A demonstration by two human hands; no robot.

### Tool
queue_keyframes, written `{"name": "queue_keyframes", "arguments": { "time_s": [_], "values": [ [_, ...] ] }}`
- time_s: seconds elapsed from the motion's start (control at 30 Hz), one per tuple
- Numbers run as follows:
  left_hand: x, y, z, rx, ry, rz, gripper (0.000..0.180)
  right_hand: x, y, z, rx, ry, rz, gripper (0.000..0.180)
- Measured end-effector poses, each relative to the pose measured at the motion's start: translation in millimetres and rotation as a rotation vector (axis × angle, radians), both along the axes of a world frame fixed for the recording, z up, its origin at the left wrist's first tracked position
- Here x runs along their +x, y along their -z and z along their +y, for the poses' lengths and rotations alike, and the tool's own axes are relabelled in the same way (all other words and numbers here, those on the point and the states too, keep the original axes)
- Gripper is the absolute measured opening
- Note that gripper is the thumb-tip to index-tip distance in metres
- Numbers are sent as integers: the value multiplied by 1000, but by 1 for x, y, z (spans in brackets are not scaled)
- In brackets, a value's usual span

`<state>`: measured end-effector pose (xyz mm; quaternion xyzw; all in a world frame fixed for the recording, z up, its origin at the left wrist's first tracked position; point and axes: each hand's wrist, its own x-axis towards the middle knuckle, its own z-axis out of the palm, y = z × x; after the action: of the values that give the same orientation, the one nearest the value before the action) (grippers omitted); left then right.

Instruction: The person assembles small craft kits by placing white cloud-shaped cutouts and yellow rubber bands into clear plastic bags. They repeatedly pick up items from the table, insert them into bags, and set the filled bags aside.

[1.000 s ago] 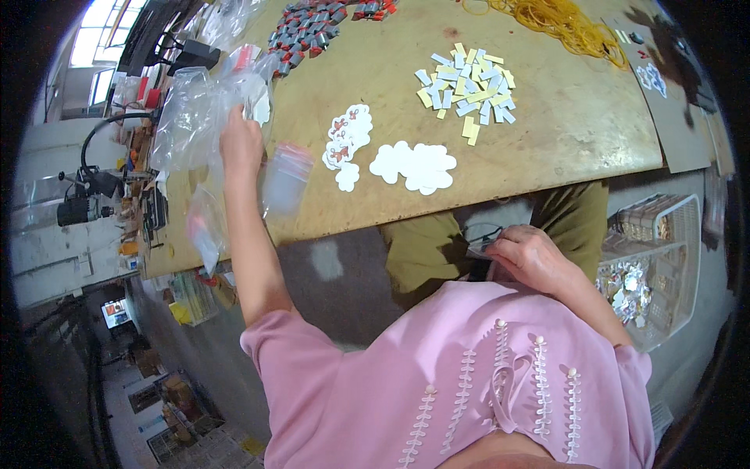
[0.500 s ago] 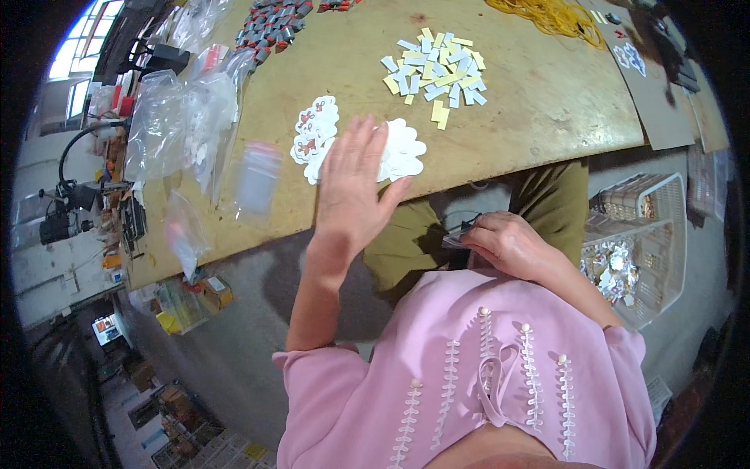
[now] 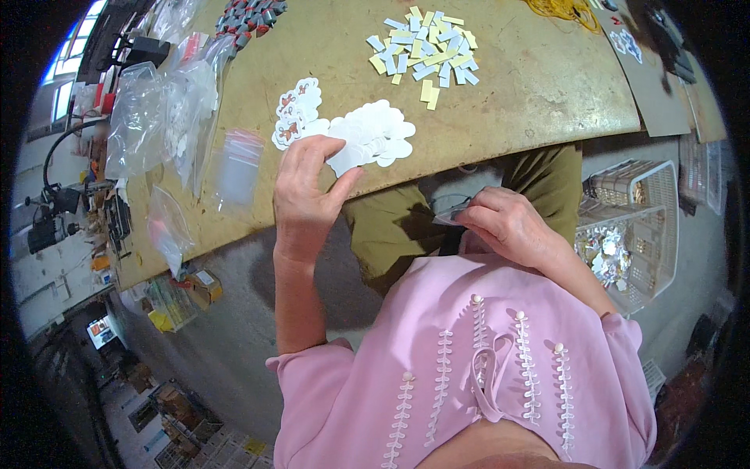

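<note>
- White cutouts (image 3: 373, 137) are lying in a loose pile near the counter's (image 3: 539, 94) front edge, and the left hand (image 3: 306, 191) is reaching into the pile's near side.
- The left hand is half open, thumb and fingers closing on the edge of one cutout; whether it has a firm pinch yet is hard to tell.
- The right hand (image 3: 504, 227) is resting low over the lap, curled loosely around a small clear bag (image 3: 453, 213), holding it at the mouth.
- Judging from this, the step in hand is picking cutouts off the pile; the next move is calling for separating a single piece or a thin stack cleanly and bringing it down to the bag's opening.
- Just beyond the pile, printed cutouts (image 3: 295, 113) are lying face up, touching the white ones.
- Further out, paper slips (image 3: 426, 47) are sitting in a heap; plastic bags (image 3: 156, 117) are crowding the left end.
- A white basket (image 3: 660, 227) is standing at the right, below the counter.
</note>
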<state>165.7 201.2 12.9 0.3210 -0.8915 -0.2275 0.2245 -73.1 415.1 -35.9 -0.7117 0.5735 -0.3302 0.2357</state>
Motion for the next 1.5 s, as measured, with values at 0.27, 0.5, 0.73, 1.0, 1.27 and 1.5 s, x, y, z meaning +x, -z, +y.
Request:
{"name": "queue_keyframes", "arguments": {
  "time_s": [0.27,0.5,0.73,1.0,1.27,1.5],
  "values": [
    [-28,9,15,-140,-100,-21,37,8,5,-4,47,-14,-30,12],
    [-24,-8,14,192,-82,61,33,6,8,1,72,-1,-25,12],
    [-21,-16,11,213,-14,55,24,5,11,2,58,-7,-36,12],
    [-10,3,16,-89,-42,92,14,5,3,0,6,64,-45,16],
    [-8,2,18,184,-88,224,13,2,-12,-10,-115,77,-40,19],
    [5,7,11,-371,-309,208,15,2,-16,-12,-150,96,-10,20]
  ]
}}
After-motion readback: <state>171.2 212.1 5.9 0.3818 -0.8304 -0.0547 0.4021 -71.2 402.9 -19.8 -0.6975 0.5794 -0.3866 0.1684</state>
